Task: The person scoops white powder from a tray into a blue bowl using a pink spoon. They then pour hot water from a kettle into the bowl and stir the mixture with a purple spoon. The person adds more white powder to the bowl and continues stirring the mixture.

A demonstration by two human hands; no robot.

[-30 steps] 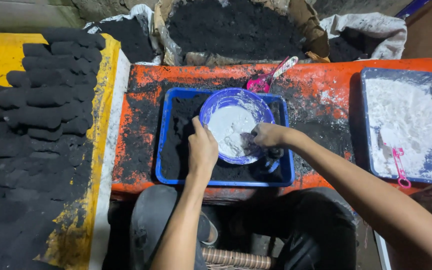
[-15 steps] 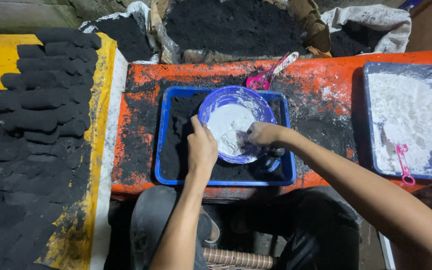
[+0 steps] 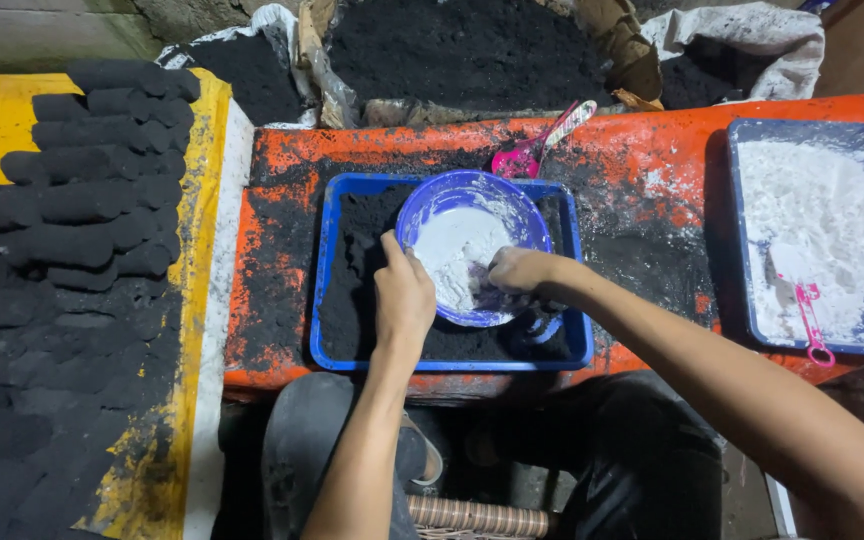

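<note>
On orange table [image 3: 652, 170], inside blue tray [image 3: 324, 300] of black powder: left hand [image 3: 404, 295] clasping rim of blue bowl [image 3: 452, 195], right hand [image 3: 518, 270] curled, fingers down in white paste, still unblended with powder.

Round blue bowl [image 3: 422, 205] holding white paste, tilted on black powder inside blue tray [image 3: 324, 300]

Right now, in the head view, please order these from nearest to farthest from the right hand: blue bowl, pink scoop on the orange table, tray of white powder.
1. Blue bowl: right hand is inside it.
2. Pink scoop: behind the bowl.
3. Tray of white powder: far right.
</note>
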